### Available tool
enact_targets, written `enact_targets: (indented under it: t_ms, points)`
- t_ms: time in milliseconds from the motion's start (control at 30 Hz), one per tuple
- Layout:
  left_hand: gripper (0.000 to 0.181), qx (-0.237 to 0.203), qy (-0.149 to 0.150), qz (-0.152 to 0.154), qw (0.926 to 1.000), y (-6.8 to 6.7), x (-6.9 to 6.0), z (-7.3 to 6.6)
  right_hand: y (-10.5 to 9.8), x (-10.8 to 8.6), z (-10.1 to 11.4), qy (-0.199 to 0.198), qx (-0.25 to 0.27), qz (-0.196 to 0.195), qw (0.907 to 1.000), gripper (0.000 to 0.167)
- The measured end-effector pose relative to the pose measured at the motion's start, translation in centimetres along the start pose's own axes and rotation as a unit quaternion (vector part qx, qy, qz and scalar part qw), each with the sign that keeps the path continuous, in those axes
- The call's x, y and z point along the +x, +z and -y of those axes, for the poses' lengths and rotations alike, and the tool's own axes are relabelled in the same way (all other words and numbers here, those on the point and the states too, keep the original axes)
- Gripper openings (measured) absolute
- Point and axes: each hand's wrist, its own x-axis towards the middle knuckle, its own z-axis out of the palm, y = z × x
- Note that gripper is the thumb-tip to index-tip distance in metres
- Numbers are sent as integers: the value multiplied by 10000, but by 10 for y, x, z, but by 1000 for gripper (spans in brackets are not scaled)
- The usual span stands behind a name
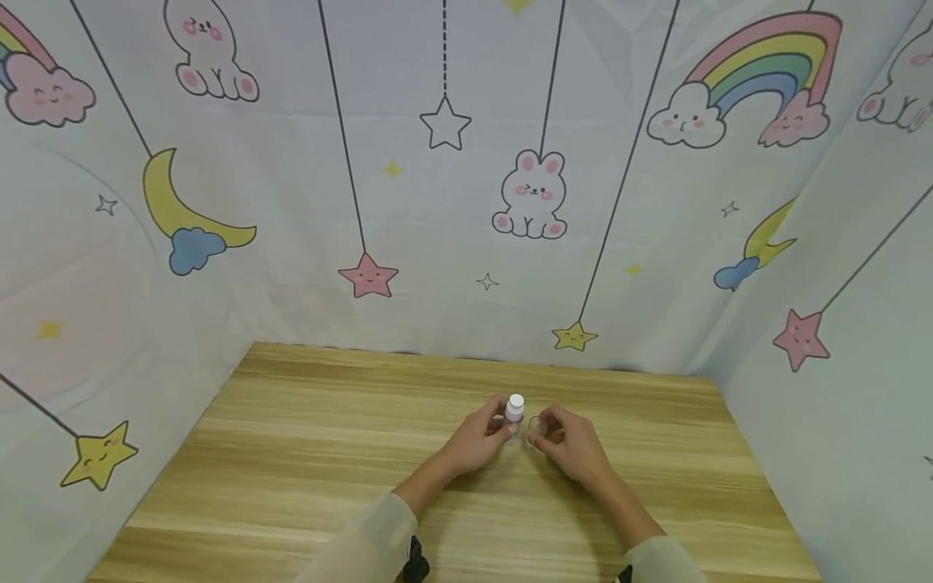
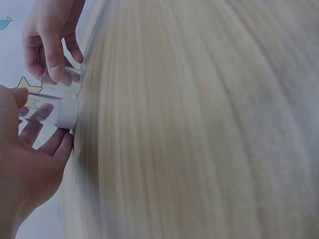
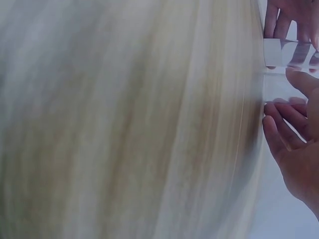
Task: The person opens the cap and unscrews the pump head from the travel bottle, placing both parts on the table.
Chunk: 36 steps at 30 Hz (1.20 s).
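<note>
My left hand [image 1: 475, 440] grips a small bottle [image 1: 515, 406] with a white top, standing upright. Close on its right, my right hand [image 1: 576, 447] holds a clear cup-like piece [image 1: 538, 424] between thumb and fingers. The left wrist view shows the bottle's clear wall and a white end [image 2: 68, 114] near the tabletop, with left fingers round it; the clear piece [image 2: 75, 75] is beside it. In the right wrist view, right fingers lie along the clear piece [image 3: 280, 88], next to the bottle's white end [image 3: 272, 52]. Whether the two pieces touch cannot be told.
A wood-grain table [image 1: 313, 429] lies under both hands. Pale cloth walls [image 1: 437, 210] printed with stars, rabbits and rainbows stand behind it and at both sides. Light sleeves [image 1: 372, 538] cover the forearms, with dark devices near the wrists.
</note>
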Motion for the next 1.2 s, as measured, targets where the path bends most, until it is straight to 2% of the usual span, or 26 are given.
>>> enact_targets:
  t_ms: [1200]
  points:
    - [24,-45,-35,-17,10000,1,0,0,5,-2,-4,192,28,107,9998,29]
